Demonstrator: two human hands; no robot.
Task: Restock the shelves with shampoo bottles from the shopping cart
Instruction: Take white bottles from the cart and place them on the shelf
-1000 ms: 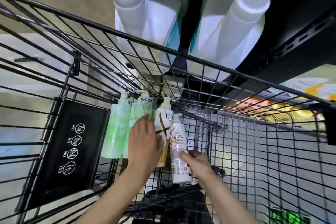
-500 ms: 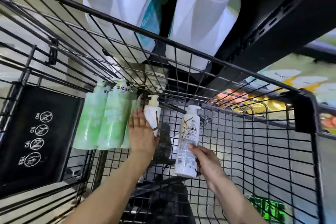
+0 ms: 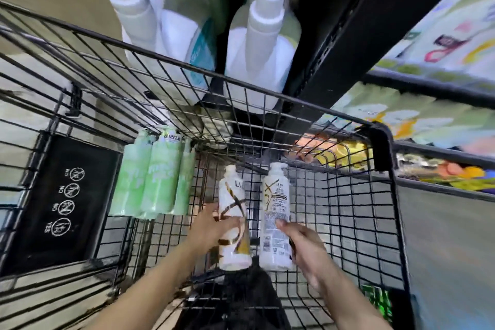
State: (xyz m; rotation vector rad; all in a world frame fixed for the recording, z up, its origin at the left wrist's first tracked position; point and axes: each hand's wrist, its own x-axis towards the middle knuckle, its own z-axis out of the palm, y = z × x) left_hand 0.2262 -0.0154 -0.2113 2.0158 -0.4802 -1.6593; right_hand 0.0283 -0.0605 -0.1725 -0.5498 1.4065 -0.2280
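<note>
- The white bottle with gold ribbon print (image 3: 233, 218), held in the left hand (image 3: 211, 225), shows "LU", the rest of the word cut off by its curve
- The white bottle beside it (image 3: 275, 218), in the right hand (image 3: 302, 246), reads "LUX"; its small print and barcode are too fine to read
- The black panel (image 3: 64, 201) on the cart shows "NO" three times and "YES" once, each beside a round icon
- The green bottles (image 3: 158, 177) carry Chinese characters, too blurred to read

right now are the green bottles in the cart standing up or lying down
Standing. The green bottles sit side by side against the cart's left wall, caps toward its rim. Neither hand touches them.
</note>
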